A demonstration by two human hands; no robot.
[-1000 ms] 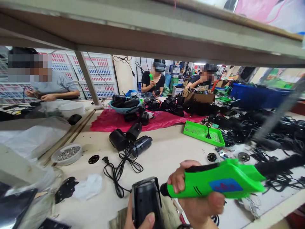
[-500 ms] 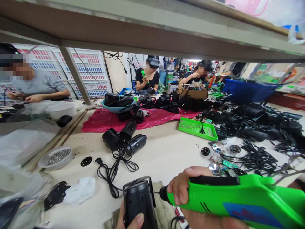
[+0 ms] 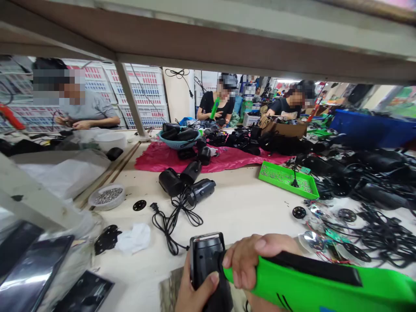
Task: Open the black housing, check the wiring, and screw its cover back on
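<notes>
My left hand [image 3: 198, 288] is wrapped around a black cylindrical device housing [image 3: 209, 256] with a U-shaped bracket over its top, at the bottom centre of the view. In my right hand [image 3: 245, 260] is a green electric screwdriver [image 3: 312, 281], lying sideways. Its black nose meets the right side of the housing, and the bit is hidden there. A grey-brown cloth [image 3: 170, 286] lies under the housing. Just beyond, a black cord with a plug [image 3: 169, 242] is coiled next to several similar black housings [image 3: 201, 192].
A bowl of small screws [image 3: 108, 197] stands at left, near a crumpled white tissue [image 3: 134, 238]. A green tray of small metal parts [image 3: 287, 180] sits right of centre; tangled cables [image 3: 367, 234] fill the right. A shelf [image 3: 227, 52] overhangs the bench. Several people work beyond.
The view has turned left, so the scene sits further right. The screwdriver's nose has closed the gap to the housing, and its bit no longer shows. Both hands keep their hold.
</notes>
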